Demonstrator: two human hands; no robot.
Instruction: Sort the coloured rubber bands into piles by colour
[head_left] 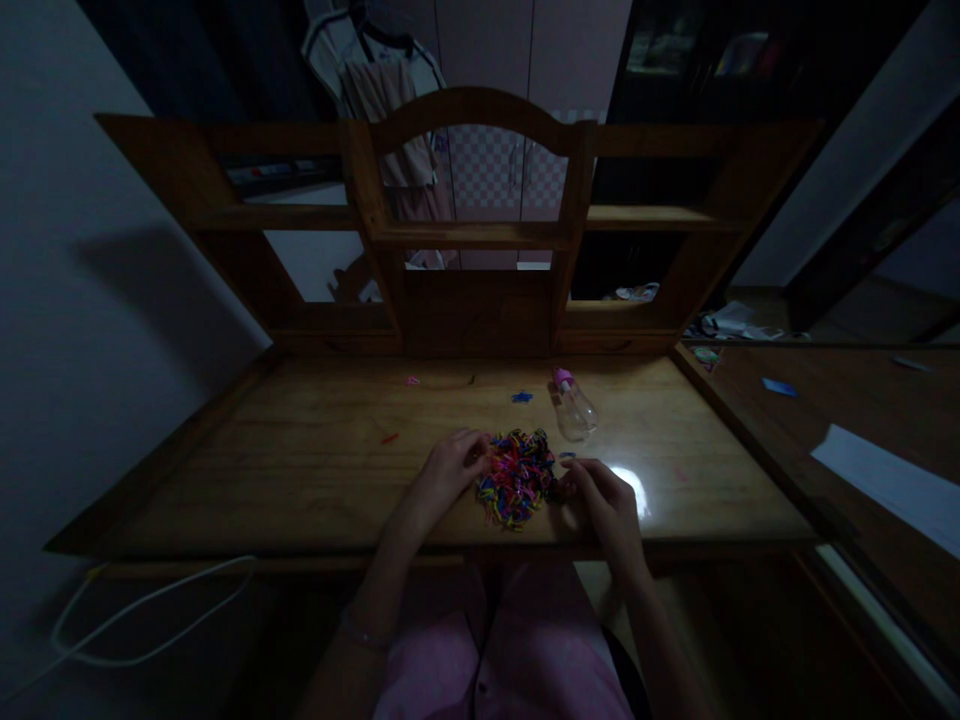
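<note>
A heap of small, bright, multicoloured pieces (516,482) lies near the desk's front edge; they look like paper clips or little bands, too small to tell which. At its left side my left hand (454,465) rests with curled fingers touching the heap. My right hand (604,495) is at the right edge, thumb and fingertips drawn together by the dark pieces; whatever either hand holds is hidden. Behind the heap sits a small blue cluster (522,397). A clear bulb-shaped bottle (577,412) with a pink top lies on its side beyond my right hand.
On the wooden desk (300,460) are a red piece (389,438), a pink piece (413,381) and a bluish ring (568,456). A wooden shelf unit (472,240) rises at the back. White paper (892,485) lies on the right-hand surface; a white cable (150,600) hangs at left.
</note>
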